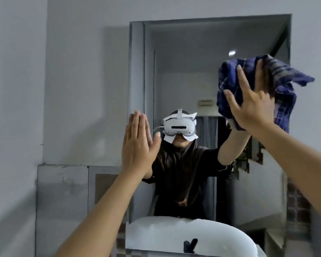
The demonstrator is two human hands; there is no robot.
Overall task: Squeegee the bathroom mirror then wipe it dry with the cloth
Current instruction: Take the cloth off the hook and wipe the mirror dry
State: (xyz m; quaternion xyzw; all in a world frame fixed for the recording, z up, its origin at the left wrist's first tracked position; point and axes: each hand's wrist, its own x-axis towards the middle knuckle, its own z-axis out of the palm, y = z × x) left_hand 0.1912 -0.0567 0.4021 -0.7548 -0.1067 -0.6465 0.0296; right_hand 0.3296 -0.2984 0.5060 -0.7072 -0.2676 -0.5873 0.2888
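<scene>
The bathroom mirror (pixel 183 75) hangs on the grey wall ahead, and a person wearing a white headset is reflected in it. A crumpled blue checked cloth (pixel 283 89) is pressed against the mirror's upper right part under my right hand (pixel 252 104), whose fingers are spread over it. My left hand (pixel 139 145) lies flat against the mirror's left edge, fingers together, holding nothing. No squeegee is in view.
A white basin (pixel 156 236) sits below the mirror, with a dark tap (pixel 190 245) at its middle. A grey panel (pixel 61 201) stands at the lower left against the wall. Brick shows at the lower right edge (pixel 298 206).
</scene>
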